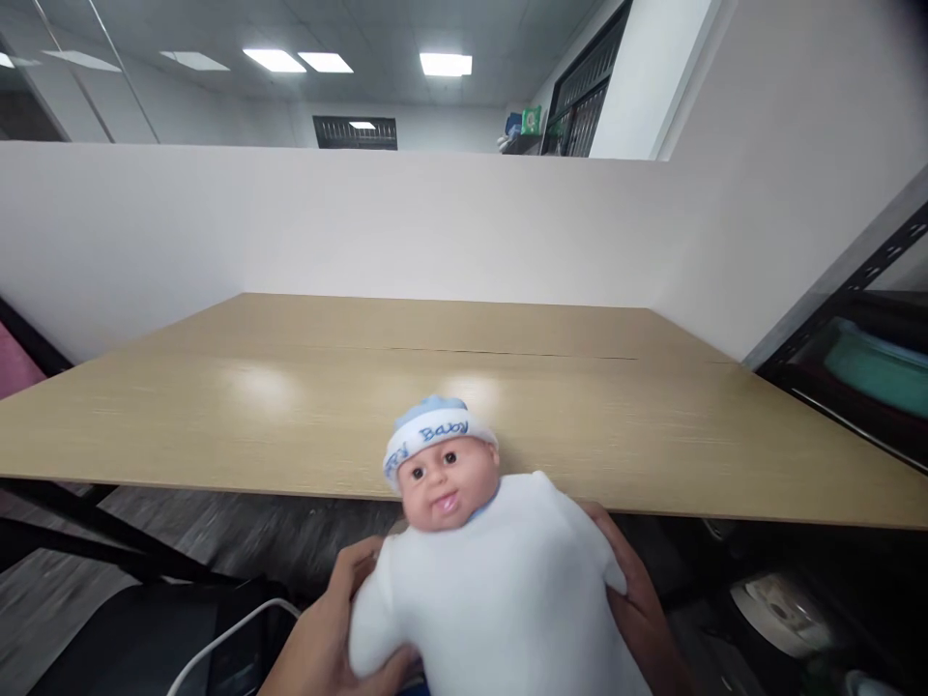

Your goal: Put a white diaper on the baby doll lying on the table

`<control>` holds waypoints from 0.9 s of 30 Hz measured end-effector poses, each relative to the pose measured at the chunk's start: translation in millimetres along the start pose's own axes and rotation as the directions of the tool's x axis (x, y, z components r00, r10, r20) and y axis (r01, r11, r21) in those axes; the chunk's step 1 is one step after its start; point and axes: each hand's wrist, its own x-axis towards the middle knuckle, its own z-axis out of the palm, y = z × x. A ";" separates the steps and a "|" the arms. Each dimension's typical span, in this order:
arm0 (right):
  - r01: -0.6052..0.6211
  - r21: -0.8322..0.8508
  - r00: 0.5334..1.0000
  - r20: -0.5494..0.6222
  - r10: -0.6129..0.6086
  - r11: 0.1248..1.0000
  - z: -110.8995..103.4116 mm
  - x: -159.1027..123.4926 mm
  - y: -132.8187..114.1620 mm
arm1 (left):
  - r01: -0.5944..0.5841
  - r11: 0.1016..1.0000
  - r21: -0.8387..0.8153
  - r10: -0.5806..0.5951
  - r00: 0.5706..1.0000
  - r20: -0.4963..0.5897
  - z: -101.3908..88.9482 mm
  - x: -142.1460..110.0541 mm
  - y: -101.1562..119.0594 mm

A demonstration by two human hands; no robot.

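Note:
A baby doll (pixel 500 580) in a white top faces up toward me, its head tilted left, just at the near edge of the table. It wears a blue cap (pixel 431 430) with a white band lettered "Baby". My left hand (pixel 337 619) grips the doll's side and arm at the left, thumb in front and fingers partly behind. On the other side my right hand (pixel 634 599) is wrapped round the doll's body and arm, its fingertips mostly hidden behind the white cloth. The doll's lower body runs out of view at the bottom.
A wooden table (pixel 304 416) spans the view ahead, backed by a low white wall (pixel 435 227). At lower left are a black chair (pixel 137 638) and a white cable (pixel 224 633). Dark metal shelving (pixel 855 290) stands on the right, with a round white object (pixel 779 614) below the table.

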 end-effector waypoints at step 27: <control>0.184 -0.725 0.979 0.197 -0.056 0.664 -100.3 200.3 89.9 | -0.278 0.775 0.568 0.240 0.960 0.142 -23.7 279.9 -64.2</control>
